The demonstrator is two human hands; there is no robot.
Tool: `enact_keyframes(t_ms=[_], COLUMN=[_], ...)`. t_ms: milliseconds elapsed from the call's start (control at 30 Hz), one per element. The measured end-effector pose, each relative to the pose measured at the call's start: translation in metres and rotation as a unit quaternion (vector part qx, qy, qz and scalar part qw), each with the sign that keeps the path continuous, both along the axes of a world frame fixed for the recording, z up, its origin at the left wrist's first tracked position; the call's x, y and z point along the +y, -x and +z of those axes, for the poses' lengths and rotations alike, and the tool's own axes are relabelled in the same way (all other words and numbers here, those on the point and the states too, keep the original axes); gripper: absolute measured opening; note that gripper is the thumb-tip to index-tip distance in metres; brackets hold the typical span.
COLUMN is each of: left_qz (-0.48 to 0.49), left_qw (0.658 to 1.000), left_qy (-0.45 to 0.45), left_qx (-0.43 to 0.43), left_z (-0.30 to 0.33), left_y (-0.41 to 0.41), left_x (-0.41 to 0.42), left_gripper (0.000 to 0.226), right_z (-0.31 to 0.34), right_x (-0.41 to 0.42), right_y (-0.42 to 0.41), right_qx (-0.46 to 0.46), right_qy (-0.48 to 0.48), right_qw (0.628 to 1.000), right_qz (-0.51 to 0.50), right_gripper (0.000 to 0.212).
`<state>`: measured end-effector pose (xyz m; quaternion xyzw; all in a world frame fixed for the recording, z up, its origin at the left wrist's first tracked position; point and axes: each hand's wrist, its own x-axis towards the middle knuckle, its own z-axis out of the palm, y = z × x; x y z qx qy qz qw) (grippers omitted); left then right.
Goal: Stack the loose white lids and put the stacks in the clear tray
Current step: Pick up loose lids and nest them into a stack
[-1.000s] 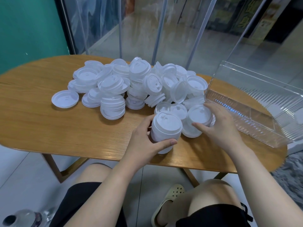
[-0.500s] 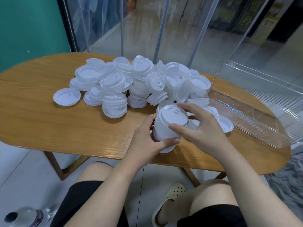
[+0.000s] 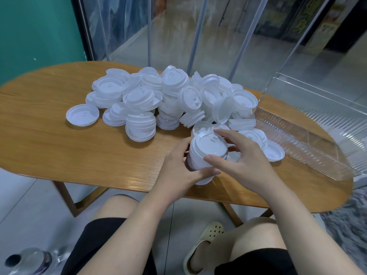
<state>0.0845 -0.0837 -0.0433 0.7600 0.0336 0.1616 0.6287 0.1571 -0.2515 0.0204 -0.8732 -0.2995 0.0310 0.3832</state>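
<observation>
A tall stack of white lids [image 3: 206, 153] stands near the table's front edge. My left hand [image 3: 178, 171] grips its side from the left, thumb across the front. My right hand [image 3: 244, 161] curls round the stack's top lid from the right, thumb in front and fingers behind. A big heap of loose white lids [image 3: 170, 98] fills the middle of the wooden table [image 3: 59, 147]. The clear tray [image 3: 309, 147] lies at the right, holding no lids that I can see.
A single upturned lid [image 3: 82, 115] lies apart at the heap's left. A few lids [image 3: 272, 151] lie just right of my hands, beside the tray. A short stack [image 3: 141, 126] stands at the heap's front. A plastic bottle [image 3: 27, 261] sits on the floor, lower left.
My right hand picked a lid from the lids on the right and brought it left onto the top of the stack. My left hand has kept hold of the stack.
</observation>
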Motion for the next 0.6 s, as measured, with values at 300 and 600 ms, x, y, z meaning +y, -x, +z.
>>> enact_keyframes(t_ms=[300,600], left_qz=[0.004,-0.002], left_qw=[1.000,1.000], left_qy=[-0.010,0.000], left_qx=[-0.003,0.006], left_z=[-0.002,-0.001], left_y=[-0.001,-0.001], left_x=[0.001,0.001], left_gripper=[0.082,0.081], right_z=[-0.005,-0.029], right_x=[-0.013,-0.072], right_y=[-0.011,-0.066], right_qx=[0.025,-0.161], right_qy=[-0.052,0.130], right_qw=[0.998,0.974], right_qz=[0.009,-0.091], right_gripper=[0.071,0.060])
